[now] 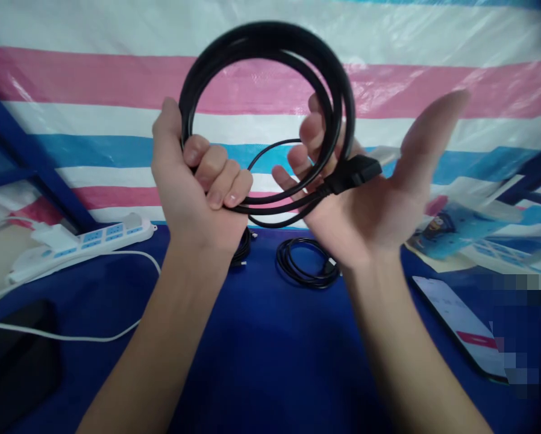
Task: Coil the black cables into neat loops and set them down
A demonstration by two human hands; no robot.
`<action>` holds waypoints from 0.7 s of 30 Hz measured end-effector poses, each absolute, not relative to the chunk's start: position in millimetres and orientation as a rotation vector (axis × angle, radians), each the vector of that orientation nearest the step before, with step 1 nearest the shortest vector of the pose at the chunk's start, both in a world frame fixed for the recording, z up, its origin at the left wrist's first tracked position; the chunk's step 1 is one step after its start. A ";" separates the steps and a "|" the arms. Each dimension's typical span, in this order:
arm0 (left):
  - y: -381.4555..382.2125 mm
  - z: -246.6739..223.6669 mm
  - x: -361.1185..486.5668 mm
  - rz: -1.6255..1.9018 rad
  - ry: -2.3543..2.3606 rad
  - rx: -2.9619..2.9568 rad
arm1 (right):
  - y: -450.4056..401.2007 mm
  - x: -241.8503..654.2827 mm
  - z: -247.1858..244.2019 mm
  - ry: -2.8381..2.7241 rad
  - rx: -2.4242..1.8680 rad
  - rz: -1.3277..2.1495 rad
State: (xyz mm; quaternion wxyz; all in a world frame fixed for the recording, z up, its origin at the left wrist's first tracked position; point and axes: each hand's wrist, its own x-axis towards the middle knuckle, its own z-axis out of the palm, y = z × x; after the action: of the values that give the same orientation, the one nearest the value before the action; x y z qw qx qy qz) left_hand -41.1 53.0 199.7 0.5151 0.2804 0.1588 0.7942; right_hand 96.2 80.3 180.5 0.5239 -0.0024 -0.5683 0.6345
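Note:
A thick black cable (270, 39), wound into a loop of several turns, is held up above the table. My left hand (198, 175) wraps its fingers round the left side of the coil. On the right, my right hand (361, 205) is palm up with its thumb spread wide and fingers extended behind the coil. The cable's black plug end (354, 173) lies over that palm, and the fingers do not close on it. A loose strand of the cable hangs between the hands.
On the blue table (270, 355) lie a coiled black cable (304, 280) and another dark cable bundle (242, 250). A white power strip (90, 244) with a white cord stands left, near a dark object (21, 361). A phone (460, 325) and a blue package (460, 226) are right.

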 end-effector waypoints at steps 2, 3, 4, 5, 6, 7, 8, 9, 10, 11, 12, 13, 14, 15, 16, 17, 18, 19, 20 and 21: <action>56.5 195.1 -38.9 1.921 0.330 0.542 | 74.6 78.7 172.8 -1.256 0.009 1.458; 56.8 193.7 -37.2 1.925 0.316 0.499 | 70.8 69.7 169.8 -1.204 -0.034 1.431; 56.4 193.2 -35.4 1.928 0.310 0.482 | 67.3 61.8 167.9 -1.156 -0.100 1.417; 55.4 193.5 -33.6 1.928 0.301 0.496 | 64.5 56.0 167.2 -1.108 -0.164 1.407; 53.9 194.6 -32.1 1.917 0.299 0.543 | 62.8 53.2 167.7 -1.068 -0.214 1.405; 52.1 196.2 -31.2 1.883 0.312 0.625 | 62.4 53.8 169.4 -1.035 -0.245 1.400; 50.2 198.3 -31.1 1.825 0.340 0.728 | 63.2 58.0 172.1 -1.021 -0.260 1.390; 48.2 200.5 -32.0 1.754 0.380 0.839 | 64.9 65.6 175.5 -1.042 -0.271 1.383; 46.2 202.7 -33.9 1.676 0.431 0.949 | 67.0 76.1 179.2 -1.106 -0.278 1.378; 44.3 204.5 -36.6 1.602 0.493 1.055 | 69.1 88.5 182.8 -1.206 -0.301 1.361; 42.5 205.9 -39.7 1.518 0.559 1.156 | 70.8 101.9 186.1 -1.361 -0.367 1.350; 40.9 206.5 -42.6 1.433 0.608 1.250 | 71.7 115.0 188.9 -1.542 -0.427 1.306; 39.6 206.4 -44.9 1.348 0.647 1.335 | 71.9 126.9 191.0 -1.702 -0.502 1.227; 38.6 205.7 -46.1 1.258 0.680 1.410 | 71.4 136.6 192.4 -1.829 -0.557 1.134; 37.9 204.4 -46.0 1.181 0.712 1.464 | 70.4 143.8 193.3 -1.915 -0.592 1.038; 37.4 203.0 -44.5 1.144 0.735 1.498 | 69.1 148.2 193.7 -1.965 -0.632 0.955; 37.0 201.6 -41.9 1.145 0.746 1.515 | 67.9 149.8 193.9 -1.987 -0.672 0.880; 36.6 200.5 -38.6 1.191 0.745 1.521 | 66.8 148.9 194.0 -1.988 -0.695 0.814; 36.1 199.8 -34.9 1.274 0.729 1.511 | 66.1 145.9 194.1 -1.966 -0.684 0.763; 35.4 199.6 -31.3 1.389 0.698 1.472 | 65.7 141.5 194.2 -1.912 -0.652 0.725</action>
State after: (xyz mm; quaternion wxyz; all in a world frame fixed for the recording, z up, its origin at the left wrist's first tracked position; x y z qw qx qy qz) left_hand -31.3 35.4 199.6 0.4798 0.6034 0.2860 0.5691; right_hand 141.5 65.7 194.2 0.4774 -0.2670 -0.7828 0.2966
